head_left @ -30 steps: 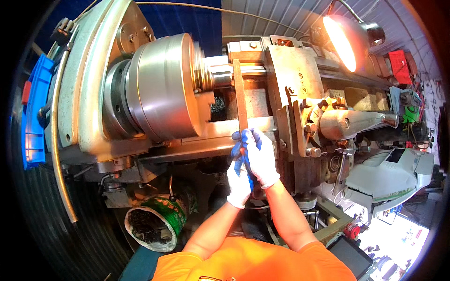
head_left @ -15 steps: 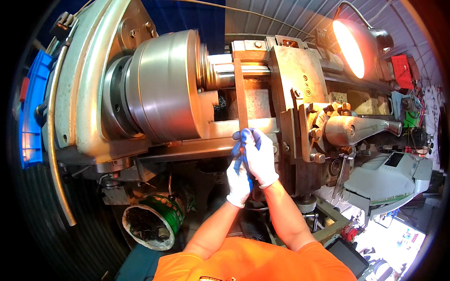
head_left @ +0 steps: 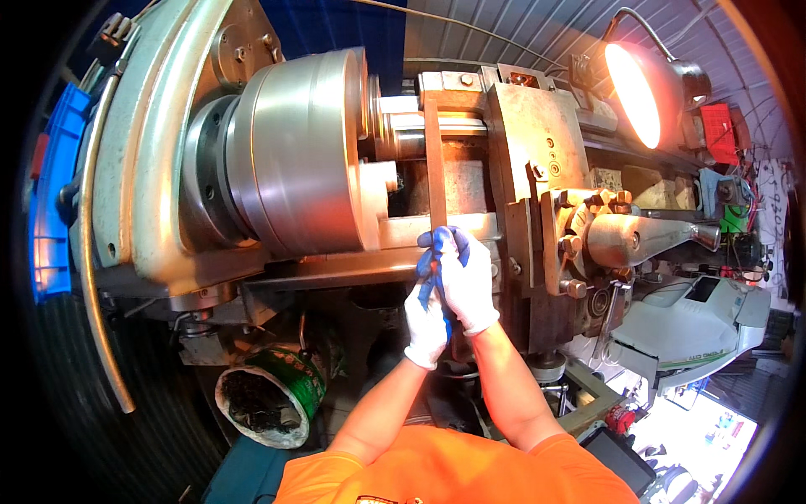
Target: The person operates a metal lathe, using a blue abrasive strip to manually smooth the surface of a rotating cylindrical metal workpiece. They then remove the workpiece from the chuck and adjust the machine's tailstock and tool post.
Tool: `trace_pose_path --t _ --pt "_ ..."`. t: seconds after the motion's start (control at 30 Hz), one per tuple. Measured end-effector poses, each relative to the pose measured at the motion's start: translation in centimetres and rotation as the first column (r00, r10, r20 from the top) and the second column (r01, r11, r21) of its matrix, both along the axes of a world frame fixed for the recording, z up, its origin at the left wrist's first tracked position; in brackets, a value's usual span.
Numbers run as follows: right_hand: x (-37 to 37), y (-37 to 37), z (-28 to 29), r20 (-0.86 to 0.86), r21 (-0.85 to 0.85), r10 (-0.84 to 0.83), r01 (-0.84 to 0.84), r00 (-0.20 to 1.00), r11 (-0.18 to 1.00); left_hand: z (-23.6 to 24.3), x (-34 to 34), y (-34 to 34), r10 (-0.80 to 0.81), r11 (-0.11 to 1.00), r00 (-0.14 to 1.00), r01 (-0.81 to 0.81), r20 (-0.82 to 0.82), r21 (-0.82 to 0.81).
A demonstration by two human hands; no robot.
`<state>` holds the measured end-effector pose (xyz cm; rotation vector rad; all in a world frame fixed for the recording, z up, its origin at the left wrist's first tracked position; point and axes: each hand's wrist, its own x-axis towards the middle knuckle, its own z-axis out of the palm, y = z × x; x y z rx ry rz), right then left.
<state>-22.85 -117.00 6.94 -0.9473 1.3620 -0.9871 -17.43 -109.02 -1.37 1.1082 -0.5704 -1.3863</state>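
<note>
A long flat brown strip (head_left: 435, 172) runs from my hands up across the shiny round shaft (head_left: 462, 124) of a lathe; whether it is a file or abrasive cloth I cannot tell. Both hands, in white gloves with blue palms and fingers, are closed together at its near end. My right hand (head_left: 467, 281) is the upper one, while my left hand (head_left: 428, 315) sits just below and to its left. The large steel chuck (head_left: 298, 155) is left of the strip, its jaw (head_left: 375, 185) blurred by turning. The strip's far end behind the shaft is hidden.
To the right stand the carriage (head_left: 541, 126) and a tool post with a long handle (head_left: 630, 239). A lit lamp (head_left: 634, 94) hangs at the back right. Below the headstock is a green bucket (head_left: 302, 382) with dark contents; a bent metal bar (head_left: 94, 311) hangs at the left.
The chuck jaw shows in a different position, so the chuck has turned. My hands keep their grip almost unmoved, and the whole view has shifted slightly.
</note>
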Motion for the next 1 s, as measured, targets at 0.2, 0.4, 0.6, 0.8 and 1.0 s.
trace_pose_path --t 0.2,0.4,0.6,0.8,1.0 --pt "0.1 -0.5 0.0 -0.014 -0.011 0.019 -0.019 1.000 1.000 1.2 0.1 -0.8 -0.003 1.000 0.998 0.003 0.060 0.006" --pt "-0.1 -1.9 -0.2 0.083 0.006 -0.016 0.016 0.996 1.000 0.9 0.7 -2.0 -0.095 0.994 0.984 0.087 0.150 0.060" --pt "-1.3 0.0 -1.1 0.237 0.030 -0.085 0.080 0.968 0.996 1.6 -0.6 -0.7 -0.041 0.999 0.984 0.045 0.175 -0.018" --pt "-1.0 1.7 -1.6 0.196 0.051 -0.048 0.039 0.979 0.998 1.2 -0.4 1.2 -0.011 1.000 0.976 0.006 0.218 0.022" --pt "-0.7 1.5 -2.2 0.205 0.056 -0.037 0.026 0.978 0.998 1.3 -0.2 0.9 0.018 1.000 0.970 -0.019 0.241 0.001"
